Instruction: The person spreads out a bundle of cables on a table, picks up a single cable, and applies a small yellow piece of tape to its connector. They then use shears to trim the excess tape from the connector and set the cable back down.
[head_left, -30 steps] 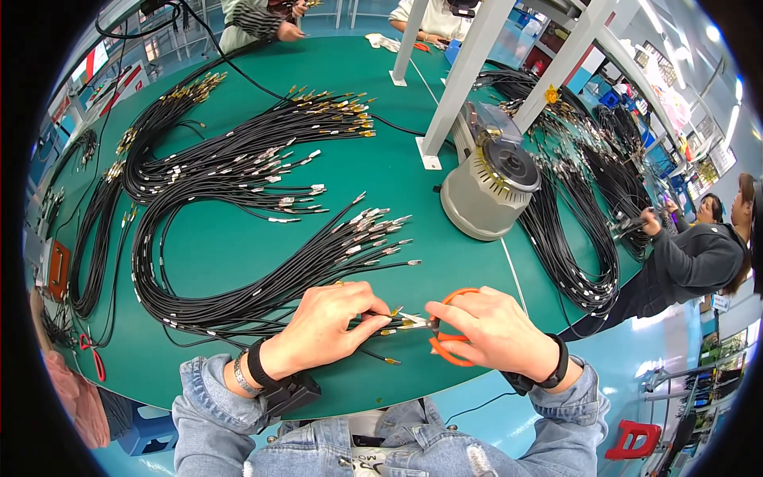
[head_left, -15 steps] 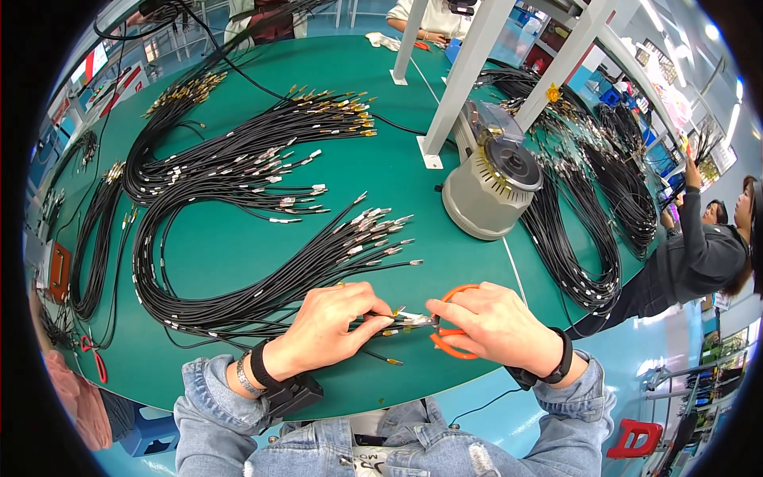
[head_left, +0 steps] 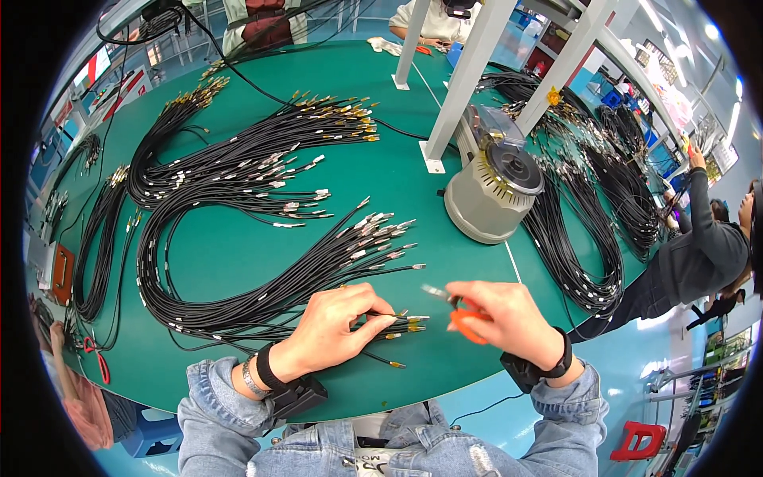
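Observation:
My left hand [head_left: 338,324] has thumb and forefinger pinched on a thin black cable [head_left: 404,312] near its tip. Several other cable ends with yellow and white sleeves [head_left: 415,324] poke out beside these fingertips. In my right hand [head_left: 515,322] are orange-handled scissors [head_left: 470,324], fingers wrapped round the handles. Their blades [head_left: 435,292] are smeared by motion and point up and left, apart from the cable ends. Just beyond my left hand lies a large curved bundle of black cables [head_left: 238,306] with white-tagged ends.
More black cable bundles [head_left: 262,139] cover the green table [head_left: 389,175] at the far left, others [head_left: 572,254] at the right. A grey round machine [head_left: 486,199] stands beside a metal post [head_left: 469,79]. Red-handled scissors [head_left: 97,362] lie at the left edge. Co-workers [head_left: 703,238] are around the table.
The scissors have drawn away from the cable ends, up and to the right, with my right hand turning. My left hand keeps its pinch in nearly the same place.

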The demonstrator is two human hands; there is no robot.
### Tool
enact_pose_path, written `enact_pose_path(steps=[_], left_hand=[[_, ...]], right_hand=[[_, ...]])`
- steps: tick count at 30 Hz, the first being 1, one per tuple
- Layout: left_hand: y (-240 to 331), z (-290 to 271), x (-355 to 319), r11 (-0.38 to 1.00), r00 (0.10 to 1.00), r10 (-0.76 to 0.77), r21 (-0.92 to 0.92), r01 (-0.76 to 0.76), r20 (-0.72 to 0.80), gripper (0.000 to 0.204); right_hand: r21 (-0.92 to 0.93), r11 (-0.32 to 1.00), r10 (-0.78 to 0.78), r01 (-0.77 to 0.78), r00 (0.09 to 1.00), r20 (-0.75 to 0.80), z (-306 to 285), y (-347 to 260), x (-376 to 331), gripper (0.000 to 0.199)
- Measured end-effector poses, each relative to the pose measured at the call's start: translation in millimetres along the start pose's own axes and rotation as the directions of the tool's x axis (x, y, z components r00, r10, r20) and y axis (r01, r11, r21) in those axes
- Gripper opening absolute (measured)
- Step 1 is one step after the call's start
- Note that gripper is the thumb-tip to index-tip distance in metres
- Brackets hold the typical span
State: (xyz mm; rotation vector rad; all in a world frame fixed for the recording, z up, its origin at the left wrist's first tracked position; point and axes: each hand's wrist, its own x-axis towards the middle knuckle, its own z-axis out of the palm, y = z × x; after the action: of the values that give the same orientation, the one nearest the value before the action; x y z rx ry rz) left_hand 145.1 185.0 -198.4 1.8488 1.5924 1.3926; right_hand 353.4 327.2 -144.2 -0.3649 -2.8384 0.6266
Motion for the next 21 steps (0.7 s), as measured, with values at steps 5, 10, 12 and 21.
enact_pose_path(steps=[5, 10, 12, 21], left_hand=[[3, 0, 5, 0.998, 0.999, -0.044, -0.033, 0.044, -0.004, 0.010], [-4, 6, 12, 0.986, 0.982, 0.140, 0.106, -0.128, -0.124, 0.018], [-9, 8, 14, 0.961, 0.963, 0.232, 0.188, -0.204, -0.136, 0.020], [-16, 7, 22, 0.735, 0.858, 0.504, 0.570, -0.367, -0.098, 0.038]], right_hand=[[-0.019, 0.932, 0.359, -0.363, 0.928, -0.098, 18, 40, -9, 0.032], [-0.095, 0.905, 0.393, -0.415, 0.900, -0.187, 40, 61, -8, 0.029], [-0.114, 0.908, 0.372, -0.403, 0.901, -0.224, 41, 56, -6, 0.028], [0.830, 0.555, 0.450, -0.059, 0.860, -0.240, 70, -7, 21, 0.020]])
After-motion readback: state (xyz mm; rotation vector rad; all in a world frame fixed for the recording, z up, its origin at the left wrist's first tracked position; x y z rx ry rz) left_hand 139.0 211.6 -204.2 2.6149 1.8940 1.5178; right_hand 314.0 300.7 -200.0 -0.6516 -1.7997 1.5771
